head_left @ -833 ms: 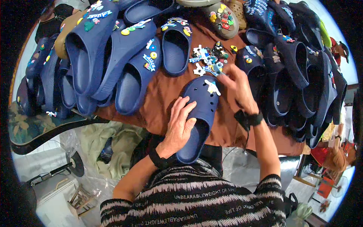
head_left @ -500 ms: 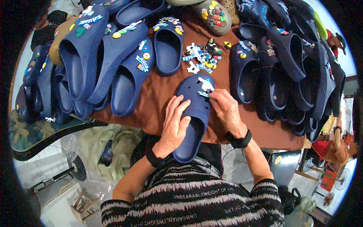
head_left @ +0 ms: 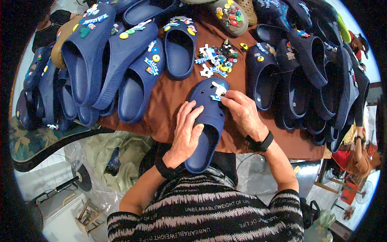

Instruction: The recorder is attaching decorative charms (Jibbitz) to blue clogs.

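Note:
A dark blue clog point(head_left: 212, 115) with holes in its upper lies in front of me, toe pointing away, heel near my body. Lying along the clog's left side, my left hand point(head_left: 183, 137) grips it, fingers on the upper and thumb near the foot opening. On the right side of the toe sits a white and blue shoe charm point(head_left: 218, 90). The fingertips of my right hand point(head_left: 243, 114) are pinched together at the lower right edge of this charm, and partly hide it. Just beyond the toe is a pile of loose shoe charms point(head_left: 219, 59).
Blue clogs with charms point(head_left: 141, 97) crowd the left side. More dark clogs point(head_left: 264, 82) are stacked at the right. A grey clog point(head_left: 236, 28) stands at the far edge. Brown cloth point(head_left: 169, 105) covers the table. Another person's arm point(head_left: 358, 149) shows at the far right.
My right wrist has shifted slightly right, with its fingertips now closer against the charm. The small blue piece seen at the fingertips now lies nearer the white part. My left hand has stayed put.

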The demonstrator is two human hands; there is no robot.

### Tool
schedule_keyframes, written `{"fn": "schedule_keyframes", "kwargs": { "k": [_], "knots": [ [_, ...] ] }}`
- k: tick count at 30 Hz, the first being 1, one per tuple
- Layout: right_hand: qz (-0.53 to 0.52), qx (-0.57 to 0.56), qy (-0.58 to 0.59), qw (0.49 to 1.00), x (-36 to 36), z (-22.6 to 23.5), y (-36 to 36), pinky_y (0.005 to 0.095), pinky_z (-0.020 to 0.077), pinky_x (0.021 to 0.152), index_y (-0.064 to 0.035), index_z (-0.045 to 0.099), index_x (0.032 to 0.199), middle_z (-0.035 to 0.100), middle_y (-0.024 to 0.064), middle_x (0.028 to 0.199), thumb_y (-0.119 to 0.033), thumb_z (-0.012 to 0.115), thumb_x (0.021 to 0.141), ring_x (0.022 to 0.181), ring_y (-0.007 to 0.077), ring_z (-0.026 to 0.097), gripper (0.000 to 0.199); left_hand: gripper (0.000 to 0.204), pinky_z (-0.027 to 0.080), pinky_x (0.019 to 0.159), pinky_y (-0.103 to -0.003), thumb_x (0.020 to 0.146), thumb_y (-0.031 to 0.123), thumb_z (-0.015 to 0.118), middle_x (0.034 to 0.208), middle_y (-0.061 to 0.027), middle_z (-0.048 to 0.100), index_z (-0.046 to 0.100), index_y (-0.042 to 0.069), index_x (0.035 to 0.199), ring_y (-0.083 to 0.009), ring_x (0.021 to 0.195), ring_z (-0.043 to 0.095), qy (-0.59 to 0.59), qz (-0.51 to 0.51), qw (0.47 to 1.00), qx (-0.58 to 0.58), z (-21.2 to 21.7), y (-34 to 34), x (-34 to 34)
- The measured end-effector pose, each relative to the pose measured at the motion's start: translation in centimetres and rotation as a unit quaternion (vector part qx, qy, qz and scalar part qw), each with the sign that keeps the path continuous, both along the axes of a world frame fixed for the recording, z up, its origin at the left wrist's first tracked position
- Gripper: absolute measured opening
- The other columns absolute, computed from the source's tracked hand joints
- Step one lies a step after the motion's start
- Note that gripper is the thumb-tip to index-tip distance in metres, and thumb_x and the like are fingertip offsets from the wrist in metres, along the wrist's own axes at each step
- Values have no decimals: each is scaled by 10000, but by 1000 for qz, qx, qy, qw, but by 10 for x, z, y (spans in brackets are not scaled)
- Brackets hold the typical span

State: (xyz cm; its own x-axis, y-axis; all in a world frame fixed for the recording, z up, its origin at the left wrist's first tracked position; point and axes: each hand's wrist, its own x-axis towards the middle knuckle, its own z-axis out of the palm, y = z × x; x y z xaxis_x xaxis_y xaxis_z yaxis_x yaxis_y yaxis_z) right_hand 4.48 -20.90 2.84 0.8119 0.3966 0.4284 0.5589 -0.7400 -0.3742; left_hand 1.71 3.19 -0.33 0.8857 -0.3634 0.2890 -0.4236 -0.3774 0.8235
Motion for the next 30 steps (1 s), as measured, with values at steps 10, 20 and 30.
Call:
{"fn": "schedule_keyframes", "kwargs": {
  "k": [10,20,30],
  "knots": [
    [84,-113,34,989,16,18,-4,406,534,812,-55,630,961,611,95,1067,-71,624,765,935,301,612,197,536,254,1192,-523,1065,437,439,1507,-220,397,506,44,1424,-435,1435,317,1,-1,1000,7,0,1,0],
    [137,-139,-7,981,18,7,-16,398,517,870,-79,626,1096,605,85,1158,-136,562,840,989,273,607,270,514,267,1180,-528,1068,415,441,1503,-224,400,505,46,1419,-442,1425,328,-11,0,1000,6,-2,0,1],
    [38,-37,24,998,6,6,-9,412,506,859,-55,646,1212,650,116,1136,-59,579,828,969,310,614,390,460,265,1186,-522,1056,325,480,1506,-218,406,501,46,1421,-438,1431,327,-14,-5,1000,9,2,-1,3]
  ]
}}
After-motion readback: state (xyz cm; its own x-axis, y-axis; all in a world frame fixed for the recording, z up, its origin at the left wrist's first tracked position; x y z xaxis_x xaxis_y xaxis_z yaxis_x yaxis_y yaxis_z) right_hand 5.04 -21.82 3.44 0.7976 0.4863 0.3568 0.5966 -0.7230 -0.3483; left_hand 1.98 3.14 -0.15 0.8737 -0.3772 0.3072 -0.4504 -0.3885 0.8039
